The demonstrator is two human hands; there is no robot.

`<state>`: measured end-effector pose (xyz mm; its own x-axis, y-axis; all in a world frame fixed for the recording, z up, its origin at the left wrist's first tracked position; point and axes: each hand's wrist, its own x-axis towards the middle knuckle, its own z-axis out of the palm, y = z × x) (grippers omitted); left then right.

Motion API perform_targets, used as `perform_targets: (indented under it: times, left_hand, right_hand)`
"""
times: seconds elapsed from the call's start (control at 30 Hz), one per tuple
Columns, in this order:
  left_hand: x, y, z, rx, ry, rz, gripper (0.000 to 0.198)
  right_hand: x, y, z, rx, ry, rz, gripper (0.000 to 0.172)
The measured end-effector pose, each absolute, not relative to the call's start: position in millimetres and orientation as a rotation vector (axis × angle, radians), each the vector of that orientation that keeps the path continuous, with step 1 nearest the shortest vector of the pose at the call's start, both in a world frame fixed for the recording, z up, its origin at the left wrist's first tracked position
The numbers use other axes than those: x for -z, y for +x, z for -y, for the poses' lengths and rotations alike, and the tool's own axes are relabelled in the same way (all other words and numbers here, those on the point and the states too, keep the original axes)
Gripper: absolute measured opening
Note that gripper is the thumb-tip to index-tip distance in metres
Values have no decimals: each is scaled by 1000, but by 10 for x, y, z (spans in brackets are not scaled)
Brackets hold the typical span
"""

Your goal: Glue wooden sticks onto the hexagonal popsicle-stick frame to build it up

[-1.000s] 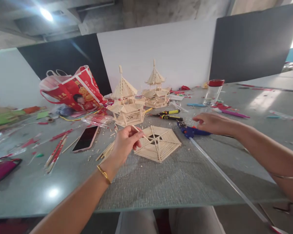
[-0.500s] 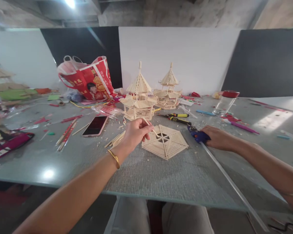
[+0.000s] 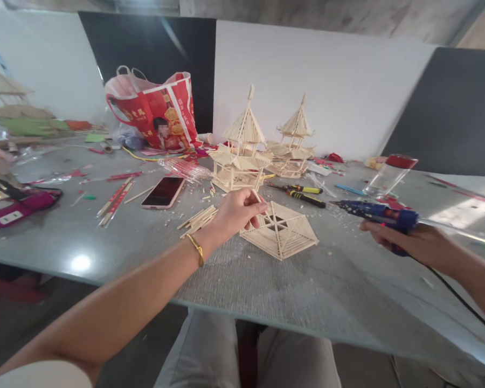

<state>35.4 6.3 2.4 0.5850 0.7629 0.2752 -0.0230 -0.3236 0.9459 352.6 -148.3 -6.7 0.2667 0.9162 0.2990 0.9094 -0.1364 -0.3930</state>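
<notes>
- Pinched between closed fingers in left hand (image 3: 240, 211), likely for fine aim: stick (image 3: 256, 194).
- Wrapped in right hand (image 3: 417, 241), nozzle forward, probably to spare fingers heat: glue gun (image 3: 382, 213).
- Flat on worktop (image 3: 262, 291) between hands, presumably for steadiness: panel (image 3: 298, 237).

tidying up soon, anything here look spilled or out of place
Yes: pale scraps lie strewn between the phone and the nearer pavilion, crumbs lie beside the hexagon, and clear wrappers lie before the bag, like unswept litter.
</notes>
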Motion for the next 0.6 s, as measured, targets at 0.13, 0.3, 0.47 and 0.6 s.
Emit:
perform_targets:
  times: [0.13, 0.3, 0.47, 0.6]
  left_hand:
    - [-4, 351, -80, -848, 1763, -633, 16]
    - [-48, 325, -54, -793, 1794, -648, 20]
    - [-83, 323, -17, -765, 1751, -636, 22]
    - [-74, 326, -41, -746, 1700, -639, 17]
  right_hand:
    - [-100, 3302, 1518, -499, -1884, 1521, 41]
    - [-156, 3240, 1668, -491, -1853, 1545, 43]
    - [-71, 3118, 1902, -460, -1944, 1515, 42]
    - [55, 2954, 1974, -369, -2017, 1592, 38]
